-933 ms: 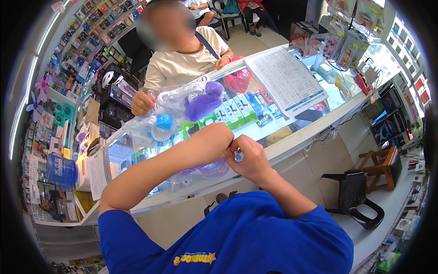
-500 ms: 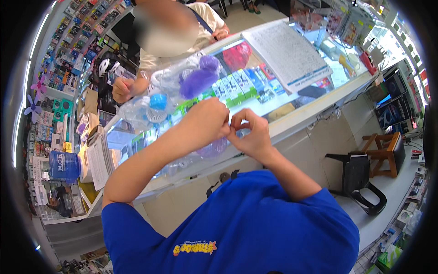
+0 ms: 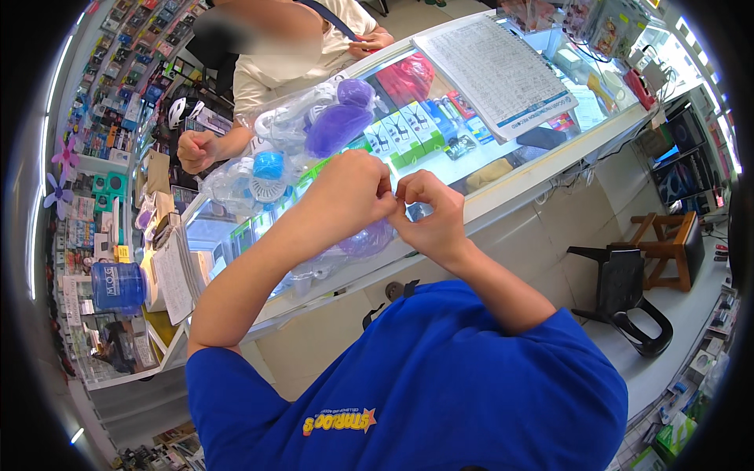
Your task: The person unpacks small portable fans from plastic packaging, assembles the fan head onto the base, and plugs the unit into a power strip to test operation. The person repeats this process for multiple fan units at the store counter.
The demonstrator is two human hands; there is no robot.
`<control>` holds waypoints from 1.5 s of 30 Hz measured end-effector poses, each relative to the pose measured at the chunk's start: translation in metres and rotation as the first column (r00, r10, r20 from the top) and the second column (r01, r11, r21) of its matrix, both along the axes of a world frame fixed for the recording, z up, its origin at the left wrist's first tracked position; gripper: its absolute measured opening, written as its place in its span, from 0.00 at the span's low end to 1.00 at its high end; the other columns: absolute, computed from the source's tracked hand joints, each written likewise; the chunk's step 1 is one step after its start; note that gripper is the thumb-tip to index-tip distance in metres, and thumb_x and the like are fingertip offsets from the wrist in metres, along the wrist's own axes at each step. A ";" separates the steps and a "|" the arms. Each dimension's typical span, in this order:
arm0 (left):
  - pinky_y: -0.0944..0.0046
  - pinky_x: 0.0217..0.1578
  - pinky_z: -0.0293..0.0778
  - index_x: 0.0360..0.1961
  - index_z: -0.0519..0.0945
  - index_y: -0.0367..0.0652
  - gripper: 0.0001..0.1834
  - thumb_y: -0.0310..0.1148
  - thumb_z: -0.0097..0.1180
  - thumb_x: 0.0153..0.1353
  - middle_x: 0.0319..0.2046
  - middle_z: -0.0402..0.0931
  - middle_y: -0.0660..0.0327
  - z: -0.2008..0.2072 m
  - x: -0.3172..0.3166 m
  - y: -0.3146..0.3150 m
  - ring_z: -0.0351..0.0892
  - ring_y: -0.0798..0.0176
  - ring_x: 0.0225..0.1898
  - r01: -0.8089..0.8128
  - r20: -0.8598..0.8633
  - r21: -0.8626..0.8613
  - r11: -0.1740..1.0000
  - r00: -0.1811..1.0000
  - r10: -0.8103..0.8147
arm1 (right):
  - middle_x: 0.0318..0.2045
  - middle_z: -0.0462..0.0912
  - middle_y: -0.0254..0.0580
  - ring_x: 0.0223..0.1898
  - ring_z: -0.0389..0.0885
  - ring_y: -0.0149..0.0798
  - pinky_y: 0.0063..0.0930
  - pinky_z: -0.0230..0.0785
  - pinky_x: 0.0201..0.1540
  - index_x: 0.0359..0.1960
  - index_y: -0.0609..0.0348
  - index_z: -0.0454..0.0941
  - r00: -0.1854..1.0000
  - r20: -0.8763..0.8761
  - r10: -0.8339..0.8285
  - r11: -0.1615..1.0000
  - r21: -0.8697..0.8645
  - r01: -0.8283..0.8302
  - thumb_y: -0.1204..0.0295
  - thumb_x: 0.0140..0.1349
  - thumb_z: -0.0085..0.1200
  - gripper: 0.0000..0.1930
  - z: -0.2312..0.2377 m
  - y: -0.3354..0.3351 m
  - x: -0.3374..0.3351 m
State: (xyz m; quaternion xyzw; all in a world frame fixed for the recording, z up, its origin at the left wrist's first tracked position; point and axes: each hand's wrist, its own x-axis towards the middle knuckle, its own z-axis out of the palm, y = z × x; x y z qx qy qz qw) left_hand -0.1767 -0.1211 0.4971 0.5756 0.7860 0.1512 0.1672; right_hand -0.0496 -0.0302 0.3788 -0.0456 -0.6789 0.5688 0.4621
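Over the near edge of the glass counter (image 3: 503, 177), my left hand (image 3: 357, 192) and my right hand (image 3: 430, 216) meet with fingers pinched together. Whatever they grip between the fingertips is too small or hidden to make out. Just below and behind my left hand lies clear plastic wrap with a rounded purple thing (image 3: 367, 240) inside, partly covered by the hand and forearm. Beyond my left forearm, clear plastic bags hold a purple rounded item (image 3: 338, 132) and a white item with a bright blue part (image 3: 268, 166).
Across the counter stands a person in a cream shirt (image 3: 271, 78), one hand (image 3: 198, 151) near the bags. An open written notebook (image 3: 499, 78) lies at the right, above boxed goods (image 3: 404, 133) under the glass. A black chair (image 3: 620, 298) and wooden stool (image 3: 671, 243) stand at right.
My hands stay pinched together in nearly the same place. The view has shifted slightly, and the person opposite has their head farther left.
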 end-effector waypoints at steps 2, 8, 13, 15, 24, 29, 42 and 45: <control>0.47 0.39 0.79 0.22 0.84 0.33 0.09 0.29 0.68 0.48 0.26 0.83 0.45 0.000 0.000 -0.001 0.83 0.43 0.34 -0.002 0.011 0.024 1.000 1.000 0.001 | 0.30 0.81 0.42 0.33 0.83 0.47 0.38 0.78 0.36 0.31 0.61 0.77 1.000 -0.011 0.025 0.994 -0.108 -0.026 0.84 0.50 0.68 0.11 0.003 0.000 0.001; 0.48 0.39 0.79 0.22 0.84 0.34 0.08 0.29 0.67 0.48 0.25 0.83 0.47 -0.004 0.002 0.002 0.83 0.45 0.35 0.049 -0.079 0.051 0.998 0.996 -0.044 | 0.30 0.83 0.41 0.34 0.84 0.46 0.36 0.79 0.37 0.29 0.60 0.79 0.956 0.242 -0.163 0.843 0.538 0.007 0.80 0.52 0.67 0.07 0.012 0.021 0.016; 0.51 0.37 0.79 0.23 0.86 0.34 0.07 0.29 0.68 0.49 0.27 0.84 0.49 -0.004 0.000 0.003 0.84 0.48 0.32 0.001 -0.034 0.046 0.999 0.999 0.001 | 0.28 0.84 0.41 0.29 0.83 0.43 0.36 0.76 0.32 0.30 0.61 0.84 0.981 0.161 -0.112 0.922 0.385 0.042 0.83 0.51 0.68 0.07 0.005 0.019 0.010; 0.50 0.38 0.79 0.24 0.86 0.33 0.08 0.29 0.68 0.49 0.26 0.84 0.46 -0.003 -0.002 0.002 0.84 0.46 0.32 -0.032 0.019 0.042 0.999 0.999 0.031 | 0.28 0.85 0.41 0.30 0.85 0.43 0.36 0.77 0.32 0.30 0.62 0.84 0.986 0.145 -0.084 0.978 0.203 0.054 0.82 0.51 0.68 0.06 0.003 0.014 0.006; 0.51 0.36 0.80 0.24 0.85 0.31 0.09 0.28 0.68 0.49 0.26 0.84 0.46 -0.003 -0.004 -0.001 0.85 0.46 0.31 -0.083 0.073 0.105 0.991 0.994 0.076 | 0.31 0.89 0.42 0.35 0.88 0.33 0.33 0.82 0.39 0.34 0.66 0.84 0.965 0.262 -0.002 0.990 0.134 -0.035 0.80 0.59 0.66 0.04 0.004 0.019 0.012; 0.56 0.34 0.78 0.26 0.85 0.33 0.08 0.29 0.69 0.52 0.28 0.85 0.51 0.000 0.000 -0.007 0.84 0.53 0.30 -0.157 0.154 0.124 0.980 0.979 0.138 | 0.30 0.86 0.38 0.36 0.84 0.29 0.28 0.79 0.36 0.40 0.67 0.83 0.929 0.222 0.295 0.770 -0.631 -0.094 0.78 0.67 0.61 0.04 -0.002 0.010 0.008; 0.53 0.41 0.75 0.31 0.83 0.36 0.07 0.29 0.67 0.58 0.30 0.81 0.53 -0.006 -0.002 -0.021 0.79 0.51 0.35 -0.102 0.103 0.180 0.978 0.991 0.084 | 0.39 0.82 0.35 0.38 0.82 0.28 0.25 0.73 0.30 0.38 0.62 0.84 0.776 0.412 0.477 0.875 -0.140 -0.464 0.76 0.67 0.65 0.03 0.017 0.054 -0.002; 0.51 0.44 0.75 0.30 0.82 0.36 0.08 0.28 0.69 0.57 0.29 0.80 0.54 -0.007 0.004 -0.027 0.79 0.49 0.37 0.021 -0.085 0.243 0.970 0.996 0.000 | 0.37 0.85 0.37 0.37 0.84 0.29 0.26 0.76 0.31 0.38 0.63 0.84 0.864 0.371 0.340 0.936 -0.049 -0.348 0.77 0.66 0.65 0.03 0.006 0.047 0.001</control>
